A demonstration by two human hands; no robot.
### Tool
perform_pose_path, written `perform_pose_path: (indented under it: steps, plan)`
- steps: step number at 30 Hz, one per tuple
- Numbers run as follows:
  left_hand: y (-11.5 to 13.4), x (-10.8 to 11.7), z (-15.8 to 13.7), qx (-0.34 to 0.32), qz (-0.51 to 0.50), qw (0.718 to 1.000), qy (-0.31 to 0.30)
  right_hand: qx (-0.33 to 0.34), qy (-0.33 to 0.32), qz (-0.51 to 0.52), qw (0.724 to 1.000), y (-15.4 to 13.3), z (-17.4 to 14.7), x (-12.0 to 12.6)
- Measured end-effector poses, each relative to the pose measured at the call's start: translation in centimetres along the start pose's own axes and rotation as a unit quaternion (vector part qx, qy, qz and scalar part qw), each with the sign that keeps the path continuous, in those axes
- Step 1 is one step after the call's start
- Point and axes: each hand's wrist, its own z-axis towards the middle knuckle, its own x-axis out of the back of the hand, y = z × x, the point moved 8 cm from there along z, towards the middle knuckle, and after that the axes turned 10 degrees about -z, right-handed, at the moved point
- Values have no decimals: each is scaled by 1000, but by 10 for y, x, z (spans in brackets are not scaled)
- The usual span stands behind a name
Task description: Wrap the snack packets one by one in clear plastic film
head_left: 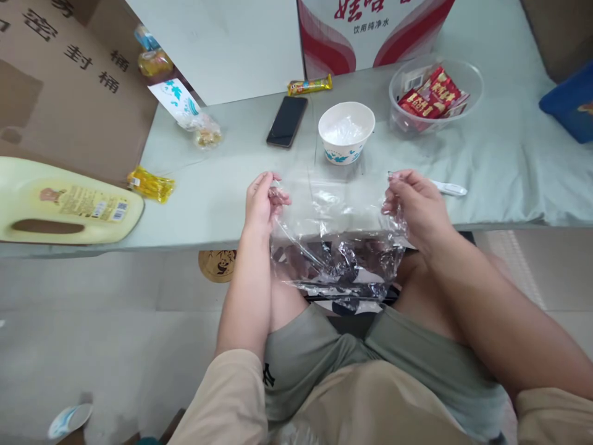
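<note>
A clear plastic film (pixel 343 247), thin and crinkled, hangs stretched between my two hands over the table's front edge. My left hand (pixel 264 201) pinches its left upper corner. Its right upper corner is pinched by my right hand (pixel 412 201). Just beyond the film stands a white paper bowl (pixel 345 151) with blue leaf prints, upright, with crumpled clear plastic inside. Close behind my right hand lies a white plastic handle (pixel 449 188), its other end hidden by the fingers.
A black phone (pixel 287 122) and a yellow snack packet (pixel 309 84) lie behind the bowl. To the right is a clear tub (pixel 472 93) with red packets. A yellow jug (pixel 106 210) lies at left, near a yellow wrapper (pixel 151 183). Cardboard boxes (pixel 92 123) line the back.
</note>
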Motion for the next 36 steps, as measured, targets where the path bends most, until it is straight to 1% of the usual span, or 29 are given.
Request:
perform_pose_path:
  steps: [2,4,5,7,9,10,12,15,17,19,22,24,25,27,29,31,32,34,36]
  plan:
    - [1,4,4,-31,24,999,30,4,46,6,999,0,5,14]
    - [-1,5,7,-47,34,998,33,-9,64,34,997,1,5,20]
    - [-1,5,8,-55,34,997,33,-20,59,52,997,3,3,19]
    - [0,6,9,-75,29,996,38,-40,19,63,997,4,-1,12]
    - [5,8,9,-99,24,994,48,-45,-35,28,998,4,-7,2]
    - [7,10,9,-110,25,992,54,-42,-53,6,998,3,-9,0]
    - [12,13,8,-130,37,988,69,-35,-52,-20,998,2,-10,1]
    - [16,18,6,-144,64,983,90,-27,-4,-25,999,-2,-8,10]
    - [17,20,6,-130,61,985,92,-24,18,-28,999,-4,-6,14]
    - [15,20,6,-89,30,992,78,-27,26,-28,999,-5,-6,14]
    - [11,12,4,-15,-61,998,17,-23,26,-15,999,-5,-7,13]
    - [12,5,1,3,-110,993,-35,-4,33,-3,999,-6,-6,15]
    - [13,2,0,4,-115,992,-58,8,40,5,999,-7,-5,17]
    - [9,-4,-3,13,-82,992,-96,29,61,22,997,-8,-2,23]
    - [-4,-8,-6,57,-8,990,-128,34,81,40,995,-5,3,30]
    - [-18,-8,-9,111,64,981,-143,24,93,50,994,0,7,36]
    - [-21,-6,-9,122,89,979,-139,18,94,49,994,2,9,38]
    - [-19,-3,-8,105,102,983,-115,21,87,31,995,2,10,40]
    - [-10,-2,-7,55,72,992,-85,47,72,0,996,-2,8,38]
